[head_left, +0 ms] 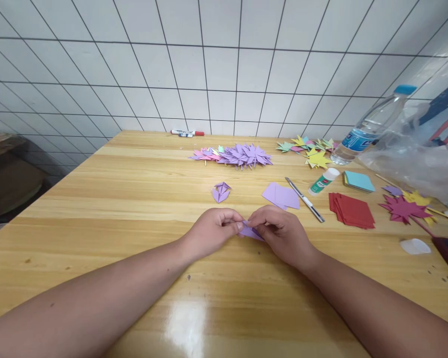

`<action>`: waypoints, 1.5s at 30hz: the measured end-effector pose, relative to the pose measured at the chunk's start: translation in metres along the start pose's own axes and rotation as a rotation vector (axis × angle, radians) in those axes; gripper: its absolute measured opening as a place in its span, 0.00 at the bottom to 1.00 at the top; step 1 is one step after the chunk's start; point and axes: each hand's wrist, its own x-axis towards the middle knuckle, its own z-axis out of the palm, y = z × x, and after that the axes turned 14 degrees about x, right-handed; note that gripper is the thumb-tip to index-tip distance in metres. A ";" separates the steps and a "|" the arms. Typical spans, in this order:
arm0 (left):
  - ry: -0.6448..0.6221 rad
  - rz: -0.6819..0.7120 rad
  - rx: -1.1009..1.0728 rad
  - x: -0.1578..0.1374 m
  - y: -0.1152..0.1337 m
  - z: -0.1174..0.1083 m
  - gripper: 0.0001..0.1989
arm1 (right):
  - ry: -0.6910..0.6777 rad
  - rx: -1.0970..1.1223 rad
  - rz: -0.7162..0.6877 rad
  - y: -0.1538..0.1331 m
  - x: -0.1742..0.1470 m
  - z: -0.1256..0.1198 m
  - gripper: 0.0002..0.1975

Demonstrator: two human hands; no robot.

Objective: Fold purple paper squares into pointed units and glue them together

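Note:
A small piece of purple paper (251, 231), partly folded, is pinched between both hands just above the wooden table. My left hand (218, 227) grips its left end between thumb and index finger. My right hand (281, 233) bends over the other end, thumb and fingers closed on it and hiding part of it. Beyond my left hand lies a folded purple paper piece (221, 192). Flat purple paper sheets (280, 195) lie just behind my right hand, beside a utility knife (304, 200).
Purple paper leaves (245, 155) are heaped at the back, near a marker (187, 133). To the right are a glue stick (324, 181), red paper (352, 211), blue paper (359, 181), a water bottle (373, 127), a magenta paper leaf (405, 209) and a white cap (415, 246). A tiled wall (220, 69) rises behind.

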 end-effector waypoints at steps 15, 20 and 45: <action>-0.017 -0.006 0.007 -0.001 0.003 -0.002 0.09 | -0.009 0.003 0.002 0.000 0.000 0.000 0.10; 0.041 0.010 0.073 -0.001 0.000 -0.001 0.10 | -0.024 0.001 0.031 -0.002 0.000 0.000 0.10; 0.073 0.064 0.270 -0.005 -0.003 0.005 0.10 | -0.040 -0.009 0.345 -0.013 0.006 0.001 0.09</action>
